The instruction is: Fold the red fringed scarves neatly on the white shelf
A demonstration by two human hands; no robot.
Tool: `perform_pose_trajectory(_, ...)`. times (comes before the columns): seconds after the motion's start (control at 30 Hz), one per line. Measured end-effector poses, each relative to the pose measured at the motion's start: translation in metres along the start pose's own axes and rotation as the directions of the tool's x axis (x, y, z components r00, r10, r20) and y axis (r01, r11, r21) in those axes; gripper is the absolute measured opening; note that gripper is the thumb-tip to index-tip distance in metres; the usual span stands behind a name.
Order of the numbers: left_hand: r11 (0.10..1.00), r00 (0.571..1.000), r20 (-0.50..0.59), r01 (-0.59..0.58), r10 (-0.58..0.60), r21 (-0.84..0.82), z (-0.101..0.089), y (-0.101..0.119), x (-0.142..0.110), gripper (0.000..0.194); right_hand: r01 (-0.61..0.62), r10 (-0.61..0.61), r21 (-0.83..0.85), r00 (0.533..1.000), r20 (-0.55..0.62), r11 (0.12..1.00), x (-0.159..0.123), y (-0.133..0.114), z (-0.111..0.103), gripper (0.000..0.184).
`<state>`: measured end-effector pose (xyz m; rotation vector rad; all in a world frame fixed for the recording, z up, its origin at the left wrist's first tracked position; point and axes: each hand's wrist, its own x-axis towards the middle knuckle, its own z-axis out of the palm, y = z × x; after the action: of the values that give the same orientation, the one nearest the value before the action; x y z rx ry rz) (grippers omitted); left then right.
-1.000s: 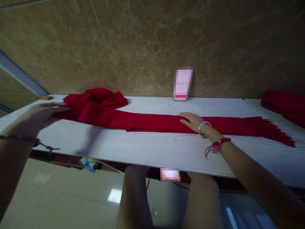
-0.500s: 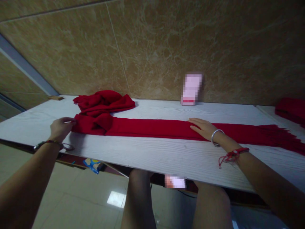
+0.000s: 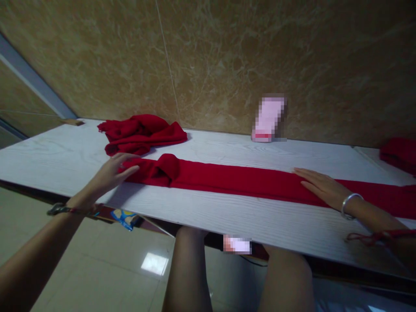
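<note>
"How's the grip from where you stand?"

"The left hand (image 3: 108, 173) has thumb and fingers at the left end of the red strip (image 3: 234, 180); whether they pinch it, I can't tell. The right hand (image 3: 325, 186) is open, laid lightly across it."

"And that hump (image 3: 169, 167) beside the left hand?"

"It's the one rough spot, I'd say. Best to anchor with the right palm and draw the left end gently outward, low and level, so the long edges run true."

"Where does the strip lie?"

"Lengthwise on the bench (image 3: 234, 216), between its near and far edges, and out of view at the right."

"Anything in the way?"

"The bunched red cloth (image 3: 146, 132) near the far edge, close to the left fingers. I can't see if it's joined on, so a careless tug could drag both."

"What about the pink thing (image 3: 269, 119)?"

"Blurred, leaning by the wall (image 3: 227, 65), clear of the strip. Another red cloth (image 3: 398, 154) sits toward the far right. I'd mind that dangling red cord (image 3: 386, 234) on the right wrist; it might snag."
</note>
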<state>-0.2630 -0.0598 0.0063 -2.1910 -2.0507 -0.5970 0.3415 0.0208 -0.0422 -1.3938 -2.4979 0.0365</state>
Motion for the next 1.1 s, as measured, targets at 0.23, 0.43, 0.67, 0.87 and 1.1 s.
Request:
perform_pose_trajectory(0.23, 0.952, 0.930, 0.227, -0.303, 0.288, 0.035, 0.011, 0.015, 0.000, 0.054, 0.055, -0.057, -0.097, 0.998, -0.022, 0.994, 0.021, -0.047, -0.012, 0.050)
perform_pose_trajectory(0.43, 0.912, 0.905, 0.206, -0.398, 0.372, 0.101, 0.004, 0.006, 0.001, 0.033, 0.419, -0.415, 0.017, 0.893, 0.174, 0.908, 0.080, -0.152, 0.000, 0.053)
perform_pose_trajectory(0.67, 0.856, 0.955, 0.182, -0.290, 0.232, 0.428, -0.010, 0.009, -0.011, 0.044, 0.482, -0.484, 0.076, 0.837, 0.255, 0.873, 0.095, -0.168, 0.031, 0.056)
perform_pose_trajectory(0.87, 0.831, 0.944, -0.154, 0.330, -0.292, 0.447, -0.037, -0.019, -0.013, 0.047, 0.467, -0.467, 0.055, 0.855, 0.224, 0.882, 0.090, -0.165, 0.033, 0.056)
perform_pose_trajectory(1.1, 0.884, 0.950, 0.035, 0.275, -0.311, 0.377, -0.034, -0.051, -0.013, 0.054, 0.479, -0.484, 0.078, 0.854, 0.188, 0.874, 0.089, -0.167, 0.031, 0.054)
